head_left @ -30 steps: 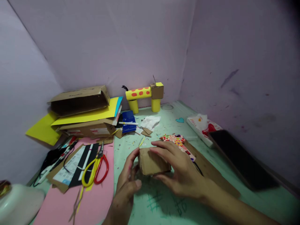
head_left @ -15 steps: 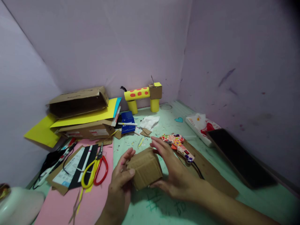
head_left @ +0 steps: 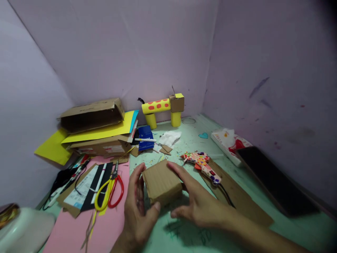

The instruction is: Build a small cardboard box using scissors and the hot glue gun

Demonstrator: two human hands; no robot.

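A small cardboard box [head_left: 162,182] sits at the lower centre of the frame, cradled between two bare hands just over the green table [head_left: 184,140]. In the past second it has been turned. It first lay with a long side toward the camera under the right hand, then it was tipped up, and now its broad face is up with a corner pointing toward the viewer. This suggests the box is being rotated and handled from side to side rather than set down. The left hand [head_left: 138,211] is half open, with its fingers straight along the box's left side and its thumb pressed at the near corner. The right hand [head_left: 200,207] is loosely spread, with its fingers lying across the box's right edge and its thumb curling in below. Between them the two hands hold the box. A patterned glue gun [head_left: 202,163] lies just right of centre on a cardboard strip [head_left: 237,196]. Yellow-and-red scissors [head_left: 109,189] rest at lower left beside a pink sheet [head_left: 105,225]. A yellow spotted tube figure [head_left: 163,107] stands against the back wall at upper centre.
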